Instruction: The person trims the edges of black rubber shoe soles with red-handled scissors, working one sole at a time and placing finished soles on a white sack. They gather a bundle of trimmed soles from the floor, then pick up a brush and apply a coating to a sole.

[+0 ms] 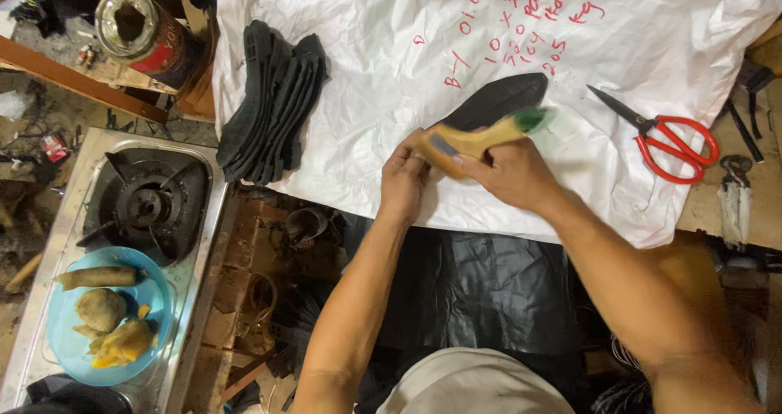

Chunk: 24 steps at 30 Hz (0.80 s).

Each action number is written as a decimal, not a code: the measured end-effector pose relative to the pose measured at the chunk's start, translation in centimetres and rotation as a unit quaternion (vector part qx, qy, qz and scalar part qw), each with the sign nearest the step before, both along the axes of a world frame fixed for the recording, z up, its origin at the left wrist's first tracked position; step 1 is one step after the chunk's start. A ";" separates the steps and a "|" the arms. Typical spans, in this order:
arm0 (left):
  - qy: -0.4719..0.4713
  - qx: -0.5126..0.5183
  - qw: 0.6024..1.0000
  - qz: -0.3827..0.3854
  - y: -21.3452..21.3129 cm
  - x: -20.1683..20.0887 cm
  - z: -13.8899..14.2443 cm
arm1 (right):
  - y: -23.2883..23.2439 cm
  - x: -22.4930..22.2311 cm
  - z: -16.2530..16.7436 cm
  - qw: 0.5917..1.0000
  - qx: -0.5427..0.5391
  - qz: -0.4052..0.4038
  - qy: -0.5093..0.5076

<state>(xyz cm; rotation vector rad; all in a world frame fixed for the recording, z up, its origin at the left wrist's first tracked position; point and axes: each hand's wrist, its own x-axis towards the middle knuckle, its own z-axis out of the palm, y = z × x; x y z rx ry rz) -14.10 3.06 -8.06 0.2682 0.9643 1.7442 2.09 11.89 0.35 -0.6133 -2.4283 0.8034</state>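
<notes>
Both hands work at the near edge of a white sheet [358,96] spread over the bench. Right hand [511,173] is closed around a tan wooden handle [468,141] with a green tip; the tool is motion-blurred, kind not certain, possibly a brush. Left hand [405,176] pinches the near end of a black sole [497,100], which lies flat on the sheet, toe pointing up-right, partly hidden under the tool.

Stack of black soles [273,100] lies well apart on the left edge of the sheet. Red scissors [672,137] rest on the sheet to the right, blades closed. A tin can [142,31] stands beyond the stack. Gas stove [147,206] sits below left, a blue bowl [61,332] of food on it.

Risks, judged:
- Sole held at one end only; a hard stroke could swing or slide it on the slick sheet.
- Tool passes close to the left fingers; a slip could strike them.
- Sheet hangs over the bench edge; a forearm could drag it, shifting scissors and stack.
</notes>
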 end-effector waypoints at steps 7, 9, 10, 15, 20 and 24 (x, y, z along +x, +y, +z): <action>0.069 0.013 0.997 -0.013 0.3 -0.2 -0.3 | 0.8 -0.5 1.7 0.995 0.088 -0.048 -0.010; 0.226 0.007 0.974 -0.012 0.4 -0.3 0.2 | 1.0 -0.8 2.2 0.989 0.140 -0.042 0.011; 0.280 -0.008 0.960 -0.004 0.4 -0.3 0.5 | 1.0 -1.0 2.3 0.988 0.145 -0.046 0.010; 0.542 -0.094 0.835 -0.002 0.9 -1.2 1.9 | 1.7 -1.2 2.1 0.989 0.137 0.034 -0.034; 0.588 -0.089 0.804 0.014 1.3 -1.6 1.7 | 2.9 -0.6 2.1 0.956 0.253 -0.073 -0.130; 0.575 -0.088 0.813 -0.001 1.2 -1.8 1.5 | 2.6 -1.1 2.1 0.981 0.162 0.006 -0.108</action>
